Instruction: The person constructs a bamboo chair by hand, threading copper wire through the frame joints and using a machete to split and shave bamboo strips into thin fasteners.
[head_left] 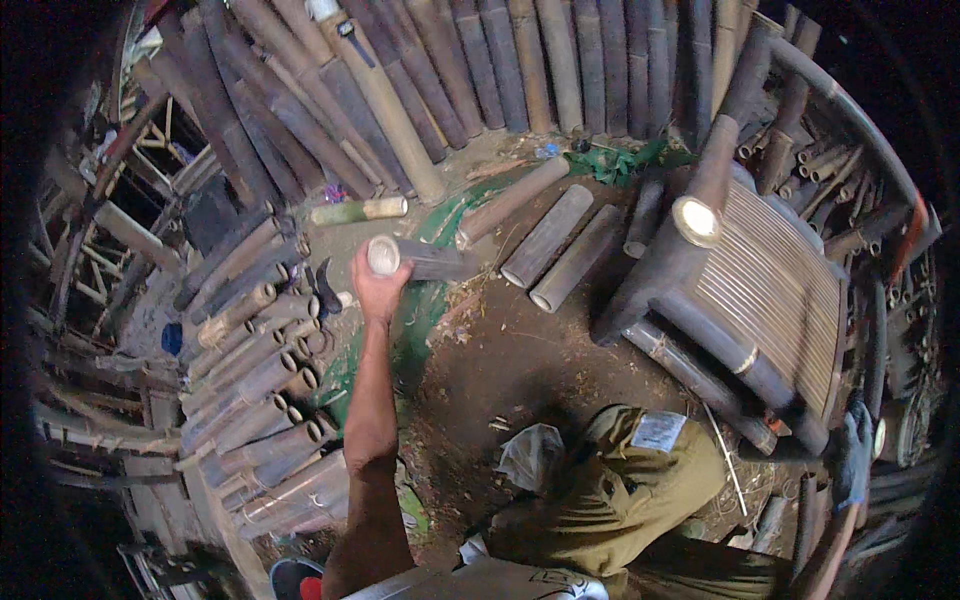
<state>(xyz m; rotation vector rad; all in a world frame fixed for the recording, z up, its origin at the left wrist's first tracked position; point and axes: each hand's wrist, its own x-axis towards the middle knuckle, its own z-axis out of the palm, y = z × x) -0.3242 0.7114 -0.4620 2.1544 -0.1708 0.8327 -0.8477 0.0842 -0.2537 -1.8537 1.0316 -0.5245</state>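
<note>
Overhead, in the head view, one left hand (380, 287) grasps one dark bamboo tube (435, 262) near one greenish tube (358, 211); four cut sections (548, 236) lie to its right. One gloved right hand (853, 455) is beside one slatted bench (775, 285), grip unclear.

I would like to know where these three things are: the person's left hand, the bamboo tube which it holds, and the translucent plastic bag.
Left hand (377, 290), head view: back of the hand.
Bamboo tube (432, 262), head view: dark side wall.
Plastic bag (533, 458), head view: crumpled middle.
</note>
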